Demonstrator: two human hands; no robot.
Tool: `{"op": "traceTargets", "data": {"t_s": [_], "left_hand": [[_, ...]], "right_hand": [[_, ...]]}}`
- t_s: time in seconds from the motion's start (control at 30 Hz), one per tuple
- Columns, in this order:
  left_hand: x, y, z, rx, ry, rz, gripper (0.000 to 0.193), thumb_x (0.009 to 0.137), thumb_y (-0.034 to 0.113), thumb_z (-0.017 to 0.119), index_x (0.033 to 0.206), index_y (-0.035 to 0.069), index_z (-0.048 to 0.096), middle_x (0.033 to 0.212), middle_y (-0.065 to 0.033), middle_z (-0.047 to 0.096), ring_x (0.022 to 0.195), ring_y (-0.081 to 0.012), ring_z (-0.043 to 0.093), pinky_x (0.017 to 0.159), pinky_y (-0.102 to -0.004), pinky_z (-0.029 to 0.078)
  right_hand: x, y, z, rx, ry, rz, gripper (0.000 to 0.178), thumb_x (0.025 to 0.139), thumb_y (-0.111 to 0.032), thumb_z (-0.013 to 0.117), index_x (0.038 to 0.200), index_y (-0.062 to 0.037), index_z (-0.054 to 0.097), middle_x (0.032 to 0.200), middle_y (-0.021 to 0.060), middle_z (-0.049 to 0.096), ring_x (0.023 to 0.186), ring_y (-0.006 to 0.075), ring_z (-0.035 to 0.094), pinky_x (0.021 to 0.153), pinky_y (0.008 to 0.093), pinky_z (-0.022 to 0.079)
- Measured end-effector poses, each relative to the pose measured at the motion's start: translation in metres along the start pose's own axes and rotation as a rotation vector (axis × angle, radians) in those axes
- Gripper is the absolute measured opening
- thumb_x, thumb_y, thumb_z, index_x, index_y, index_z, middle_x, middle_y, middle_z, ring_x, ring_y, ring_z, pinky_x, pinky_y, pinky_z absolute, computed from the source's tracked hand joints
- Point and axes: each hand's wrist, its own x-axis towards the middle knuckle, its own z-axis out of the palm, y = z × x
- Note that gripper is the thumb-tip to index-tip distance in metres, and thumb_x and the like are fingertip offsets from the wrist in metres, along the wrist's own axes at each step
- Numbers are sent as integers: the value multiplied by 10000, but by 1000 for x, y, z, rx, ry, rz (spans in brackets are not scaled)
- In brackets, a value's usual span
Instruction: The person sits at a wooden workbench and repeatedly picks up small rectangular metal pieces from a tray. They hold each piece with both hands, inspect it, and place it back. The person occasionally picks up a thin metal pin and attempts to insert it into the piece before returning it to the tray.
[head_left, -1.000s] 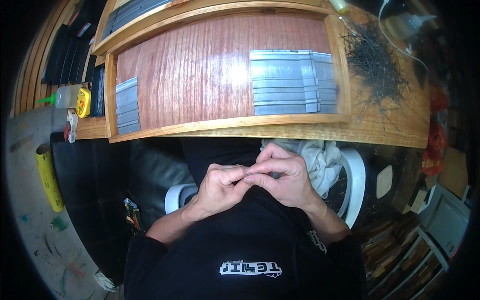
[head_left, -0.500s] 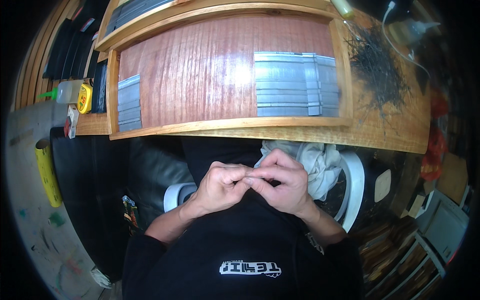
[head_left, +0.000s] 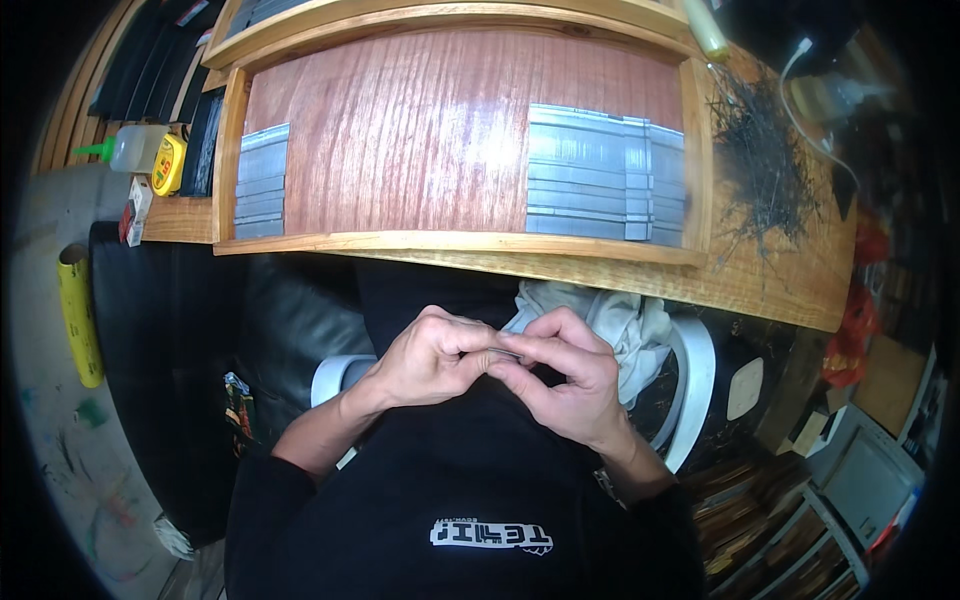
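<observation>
In front of my chest, both hands meet at a thin, dark, flat piece (head_left: pixel 508 352), pinched between thumbs and fingertips. My left hand (head_left: pixel 440 357) has its fingers curled in, its thumb pressed against the piece. Opposite it, my right hand (head_left: pixel 568 370) grips the same piece with thumb and index finger. Most of the piece is hidden by the fingers, so its exact kind cannot be made out. Beyond the hands lies a shallow wooden tray (head_left: pixel 400 150). Flat grey strips (head_left: pixel 585 170) lie in rows at its right side, with a smaller stack of grey strips (head_left: pixel 262 180) at its left end.
Right of the tray, a heap of thin dark wire-like pieces (head_left: pixel 765 160) covers part of the wooden table (head_left: pixel 790 290). A yellow tape measure (head_left: pixel 168 165) and a green-tipped bottle (head_left: pixel 138 150) stand at the left. A white cloth (head_left: pixel 640 325) hangs over the white chair arm (head_left: pixel 693 390).
The whole view has shifted slightly. My right thumb and index finger have parted a little, so more of the thin piece's edge shows. Both hands still hold it.
</observation>
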Motion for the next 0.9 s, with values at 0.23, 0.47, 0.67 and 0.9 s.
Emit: {"op": "traceTargets", "data": {"t_s": [0.23,0.47,0.67,0.9], "left_hand": [[-2,-6,-7,62,-57,-7,220,834,-92,678,1024,-28,767,873,-178,764,765,-282,765,669,-326,581],[-3,-5,-8,64,-55,-3,239,832,-91,680,1041,-21,770,863,-178,760,762,-282,763,670,-328,580],[-4,-4,-6,86,-31,14,237,832,-87,685,1043,-19,769,824,-169,746,720,-276,746,641,-328,565],[-5,4,-3,79,44,56,184,831,-90,688,1005,-67,743,806,-189,735,700,-274,743,617,-330,557]], "right_hand": [[-3,4,-2,-45,-30,33,206,821,-1,840,1022,-2,794,862,53,645,706,129,604,584,255,474],[-2,9,-1,-16,-35,13,184,818,-8,843,995,-2,794,855,50,648,706,127,606,589,254,474],[-2,10,-2,-34,-43,-4,225,792,21,869,1005,-9,805,866,53,674,738,111,643,609,225,495],[-1,11,-1,-21,-22,-10,237,773,11,886,995,-11,806,870,62,689,736,118,656,606,229,503]]}}
